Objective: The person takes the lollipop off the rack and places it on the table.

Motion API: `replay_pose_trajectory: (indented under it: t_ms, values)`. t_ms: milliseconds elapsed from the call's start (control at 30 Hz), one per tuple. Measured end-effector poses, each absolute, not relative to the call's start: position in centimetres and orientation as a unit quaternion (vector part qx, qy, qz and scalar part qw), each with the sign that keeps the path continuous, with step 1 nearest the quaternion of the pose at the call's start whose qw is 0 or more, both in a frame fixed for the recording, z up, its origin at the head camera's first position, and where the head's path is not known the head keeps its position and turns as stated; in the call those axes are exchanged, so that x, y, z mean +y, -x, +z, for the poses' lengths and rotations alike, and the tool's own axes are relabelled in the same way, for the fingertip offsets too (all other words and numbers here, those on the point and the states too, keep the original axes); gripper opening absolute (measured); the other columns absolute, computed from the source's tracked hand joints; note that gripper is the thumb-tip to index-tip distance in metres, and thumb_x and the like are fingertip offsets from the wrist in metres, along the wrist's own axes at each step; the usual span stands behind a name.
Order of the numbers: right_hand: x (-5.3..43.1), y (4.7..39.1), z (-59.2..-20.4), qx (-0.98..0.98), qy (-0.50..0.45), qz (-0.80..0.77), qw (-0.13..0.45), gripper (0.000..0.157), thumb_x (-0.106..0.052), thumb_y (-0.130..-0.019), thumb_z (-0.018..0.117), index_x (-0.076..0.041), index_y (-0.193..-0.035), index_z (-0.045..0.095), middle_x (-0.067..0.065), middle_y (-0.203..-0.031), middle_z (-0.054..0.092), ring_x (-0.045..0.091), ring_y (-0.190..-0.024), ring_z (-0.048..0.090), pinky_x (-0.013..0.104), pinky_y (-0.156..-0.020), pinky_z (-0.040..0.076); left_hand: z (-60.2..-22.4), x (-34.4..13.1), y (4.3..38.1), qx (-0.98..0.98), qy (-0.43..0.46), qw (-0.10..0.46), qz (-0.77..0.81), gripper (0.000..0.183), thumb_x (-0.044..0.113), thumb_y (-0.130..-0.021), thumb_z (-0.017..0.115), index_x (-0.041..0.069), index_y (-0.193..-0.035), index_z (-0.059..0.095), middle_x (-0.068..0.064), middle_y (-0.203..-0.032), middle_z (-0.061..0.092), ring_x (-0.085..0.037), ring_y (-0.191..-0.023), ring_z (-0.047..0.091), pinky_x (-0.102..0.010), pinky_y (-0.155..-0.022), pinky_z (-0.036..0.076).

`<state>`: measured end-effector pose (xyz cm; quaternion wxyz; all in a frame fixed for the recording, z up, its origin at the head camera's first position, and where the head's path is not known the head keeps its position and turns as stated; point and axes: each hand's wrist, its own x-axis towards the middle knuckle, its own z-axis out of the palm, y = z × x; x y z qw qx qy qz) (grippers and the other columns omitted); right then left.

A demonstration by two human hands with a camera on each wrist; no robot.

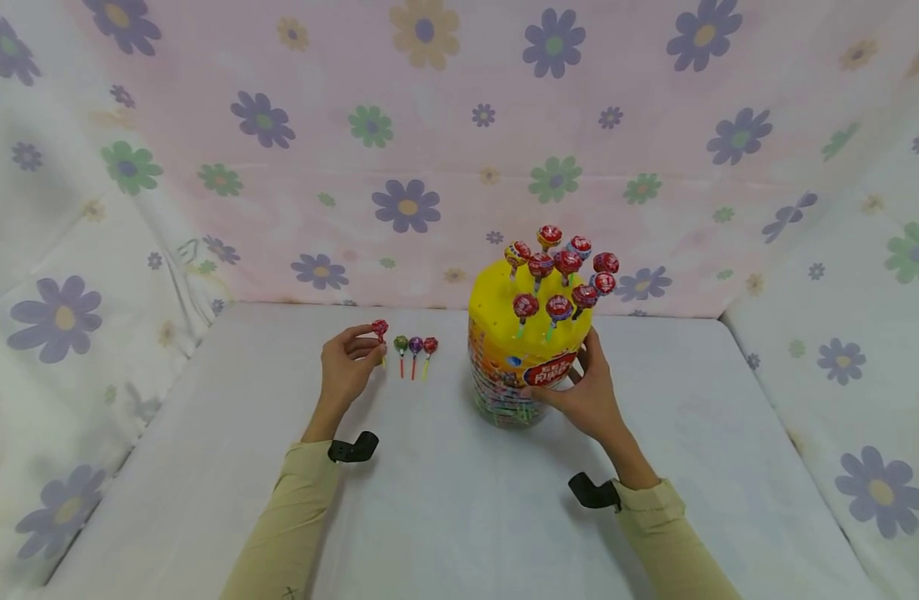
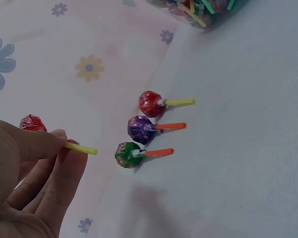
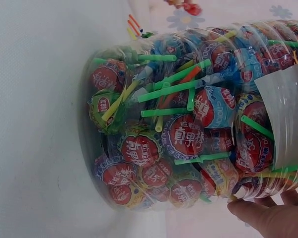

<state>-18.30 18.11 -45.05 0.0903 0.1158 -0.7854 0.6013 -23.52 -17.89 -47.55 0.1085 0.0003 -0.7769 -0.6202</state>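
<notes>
In the head view my left hand (image 1: 347, 367) pinches a red-wrapped lollipop (image 1: 380, 328); its yellow stick (image 2: 82, 148) pokes out past the fingertips in the left wrist view. Just right of that hand lie a green lollipop (image 1: 402, 343), a purple lollipop (image 1: 416, 344) and a red lollipop (image 1: 430, 345), side by side on the table. My right hand (image 1: 590, 392) grips the lower right side of a big clear jar (image 3: 188, 129) with a yellow lid (image 1: 496, 300). Several lollipops (image 1: 558, 308) stand upright in the lid, and wrapped lollipops fill the jar.
The jar stands on a white-covered table (image 1: 444, 500), right of the middle. A flower-patterned cloth backdrop (image 1: 459, 125) rises behind the table's far edge, with similar cloth at both sides. A black wrist camera (image 1: 354, 447) is strapped to each forearm.
</notes>
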Motion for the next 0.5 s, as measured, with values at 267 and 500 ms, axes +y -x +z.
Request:
replay_pose_trajectory:
  t_ms: [267,500]
  values:
    - [17.7,17.8,-43.9,-0.788,-0.103,0.601,0.084,0.098,-0.002,-0.078,0.087,-0.016,-0.156,0.028,0.010,-0.149,0.043,0.035,-0.139,0.046,0.057,-0.111,0.043,-49.3,-18.2,24.3,-0.788,-0.035,0.059,-0.612,0.043,-0.002,-0.091,0.071,-0.006,-0.132,0.060,-0.032,-0.111,0.068,-0.007,-0.080,0.071,-0.015,-0.070,0.059]
    - [16.9,16.6,-41.3,-0.797,-0.095,0.591,0.076,0.097,0.001,-0.079,0.085,-0.006,-0.155,0.026,0.020,-0.150,0.040,0.041,-0.139,0.044,0.060,-0.111,0.042,-49.9,-18.2,25.2,-0.821,-0.060,0.046,-0.565,0.044,-0.002,-0.089,0.073,-0.008,-0.131,0.060,-0.030,-0.111,0.070,-0.016,-0.085,0.073,-0.012,-0.064,0.055]
